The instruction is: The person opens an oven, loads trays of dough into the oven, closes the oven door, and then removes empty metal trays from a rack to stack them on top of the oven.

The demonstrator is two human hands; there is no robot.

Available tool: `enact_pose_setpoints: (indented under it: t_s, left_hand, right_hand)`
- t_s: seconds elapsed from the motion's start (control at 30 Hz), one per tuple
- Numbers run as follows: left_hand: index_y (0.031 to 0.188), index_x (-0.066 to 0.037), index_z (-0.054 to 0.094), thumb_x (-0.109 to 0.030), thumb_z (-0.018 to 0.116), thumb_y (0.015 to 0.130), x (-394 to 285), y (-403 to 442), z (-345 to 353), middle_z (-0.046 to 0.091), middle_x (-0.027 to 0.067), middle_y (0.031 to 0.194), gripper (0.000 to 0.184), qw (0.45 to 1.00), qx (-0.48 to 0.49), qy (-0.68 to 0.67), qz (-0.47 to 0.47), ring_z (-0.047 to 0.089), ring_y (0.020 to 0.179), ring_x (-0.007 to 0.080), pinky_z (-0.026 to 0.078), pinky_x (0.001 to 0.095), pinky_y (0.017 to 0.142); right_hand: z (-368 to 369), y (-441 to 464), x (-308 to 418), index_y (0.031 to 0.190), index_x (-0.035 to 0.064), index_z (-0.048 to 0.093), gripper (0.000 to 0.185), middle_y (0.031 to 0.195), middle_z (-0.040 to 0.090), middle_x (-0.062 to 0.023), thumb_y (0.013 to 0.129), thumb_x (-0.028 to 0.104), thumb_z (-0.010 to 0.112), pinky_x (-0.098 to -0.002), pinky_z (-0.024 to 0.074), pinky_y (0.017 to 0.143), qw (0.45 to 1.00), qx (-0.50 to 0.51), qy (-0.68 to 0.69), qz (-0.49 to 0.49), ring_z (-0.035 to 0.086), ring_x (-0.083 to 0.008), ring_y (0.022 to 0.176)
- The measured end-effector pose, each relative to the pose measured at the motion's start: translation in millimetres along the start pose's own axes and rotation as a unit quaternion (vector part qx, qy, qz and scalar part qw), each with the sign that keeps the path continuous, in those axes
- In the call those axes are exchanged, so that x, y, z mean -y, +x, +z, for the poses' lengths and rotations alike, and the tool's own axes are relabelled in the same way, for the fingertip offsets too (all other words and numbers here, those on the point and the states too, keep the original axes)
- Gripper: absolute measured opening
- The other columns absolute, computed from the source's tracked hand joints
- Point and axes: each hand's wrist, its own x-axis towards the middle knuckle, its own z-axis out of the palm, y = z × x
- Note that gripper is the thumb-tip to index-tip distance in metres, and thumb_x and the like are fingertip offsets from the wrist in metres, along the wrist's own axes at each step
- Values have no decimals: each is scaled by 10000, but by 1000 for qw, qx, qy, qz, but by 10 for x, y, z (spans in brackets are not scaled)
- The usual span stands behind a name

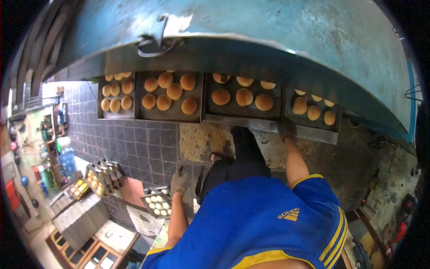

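My right hand [286, 128], in a dark glove, is at the front edge of the rightmost baking tray [317, 134], its fingers closed over the rim and partly hidden. Browned round buns [313, 112] sit on that tray. To its left is another baking tray [244, 122] with larger buns [244, 97]. My left hand [179, 181], in a light work glove, hangs low beside my leg with its fingers stretched out, and nothing shows in it. Close to it on the left stands a tray of pale dough balls [159, 202].
Two more bun trays [170, 117] [115, 115] line the left part of the opening, under a blue metal oven hood [277, 27] with a handle. More pale-bun racks [96, 179], water bottles [67, 157] and a wooden cabinet [85, 251] stand at left.
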Motion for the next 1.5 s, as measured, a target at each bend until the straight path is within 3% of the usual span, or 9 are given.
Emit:
enact_pose_setpoints:
  t_s: [0.4,0.57,0.67,0.83,1.07,1.2,1.27,1.37,1.5]
  left_hand:
    - [1659,25,601,-339,764,994,2591,-1158,-113,695,249,1625,774,987,10,-123,-99,663,1507,351,494,413,1249]
    - [1650,34,605,-296,765,1011,3489,-1057,-384,729,225,1573,737,967,-25,-227,-113,677,1477,326,491,399,1256]
    - [1633,39,619,-277,754,1025,3394,-786,-786,738,207,1553,698,971,-84,-209,-74,687,1453,303,499,388,1239]
    - [1638,26,615,-255,724,1052,3223,43,-1229,695,211,1612,660,941,-124,-311,-40,660,1481,320,488,415,1254]
    - [1650,0,624,-259,743,1048,3282,768,-1440,734,175,1562,666,925,-41,-368,-85,729,1276,254,568,373,1079]
    - [1629,-26,655,-272,752,1045,3327,966,-1645,766,140,1516,641,929,-30,-354,-104,745,1163,206,596,356,991]
    - [1621,-13,659,-283,745,1048,3311,1061,-1854,762,142,1529,639,933,-16,-340,-115,749,1204,222,595,365,1029]
    - [1637,-44,661,-293,738,1040,3403,1517,-2164,814,103,1254,652,963,-8,-266,-35,739,939,177,601,360,798]
    - [1622,-1,657,-289,729,1043,2809,1943,-3127,762,167,1501,652,972,26,-234,-14,737,1259,254,576,383,1067]
  right_hand:
    - [1155,-1058,-32,1680,81,595,714,1739,585,-203,1162,569,539,-508,505,1255,998,15,-24,61,596,-425,1553]
    - [185,-1764,1720,1697,56,578,748,1745,582,-236,1174,588,525,-491,455,1266,990,19,135,-18,566,-445,1585]
    - [-831,-2199,2938,1652,-43,591,900,1670,614,-315,1122,685,595,-488,444,1242,935,-47,345,-63,601,-481,1515]
    - [-1912,-1714,4470,1608,-76,639,927,1626,667,-242,1108,704,630,-430,423,1275,814,-176,512,-212,630,-394,1495]
    - [-2427,-1770,5344,1249,71,781,392,1157,797,-99,1166,445,700,-447,593,949,551,13,780,-297,724,-282,1054]
    - [-2366,-1585,5254,1654,39,525,408,1441,739,-174,1268,130,428,-448,675,1030,750,-123,542,-360,748,-324,1268]
    - [-2460,-2061,5420,1212,79,754,390,1113,817,-111,1194,449,632,-493,651,852,539,-73,802,-245,787,-328,980]
    - [-2494,-2271,5530,1250,86,738,385,1135,819,-127,1206,446,606,-511,661,845,504,-117,824,-232,791,-330,989]
    - [-2403,-2222,5424,1308,94,704,397,1215,811,-145,1196,461,604,-515,653,907,486,-92,837,-236,785,-354,1032]
